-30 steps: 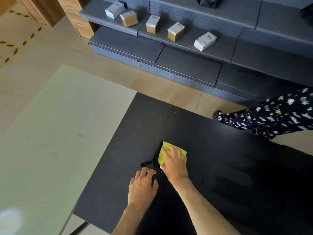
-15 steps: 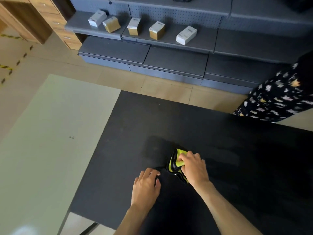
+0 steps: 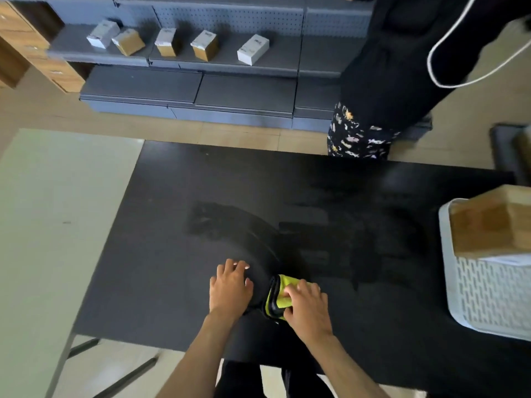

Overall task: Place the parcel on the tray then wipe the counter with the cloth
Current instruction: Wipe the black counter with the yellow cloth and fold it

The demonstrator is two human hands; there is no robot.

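Step in hand: wiping the counter (image 3: 161,254) with the cloth (image 3: 280,294) — by my reading the parcel part is done
Parcel: the brown box (image 3: 494,222) sits in the white slatted tray (image 3: 488,300) at 3 o'clock, at the counter's right end
Cloth: yellow-green with a dark edge, folded, flat on the black top at about 6 o'clock, near the front edge
Right hand: right hand (image 3: 309,308) lies over the cloth, fingers bent down across its top and thumb at its near edge — pressing and gripping it
Left hand: left hand (image 3: 230,288) rests on the bare counter just beside the cloth at its 9 o'clock, fingers relaxed and spread, holding nothing
Wiped so far: a darker curved streak runs from 11 o'clock down to the cloth; further dark patches lie toward 2 o'clock
Doing it well: keep the palm flat so the whole fold bears down, overlap each pass with the streak, work toward the dull left portion, and stop short of the tray so it isn't nudged
Bystander: another person (image 3: 388,81) stands at 1 o'clock beyond the far edge
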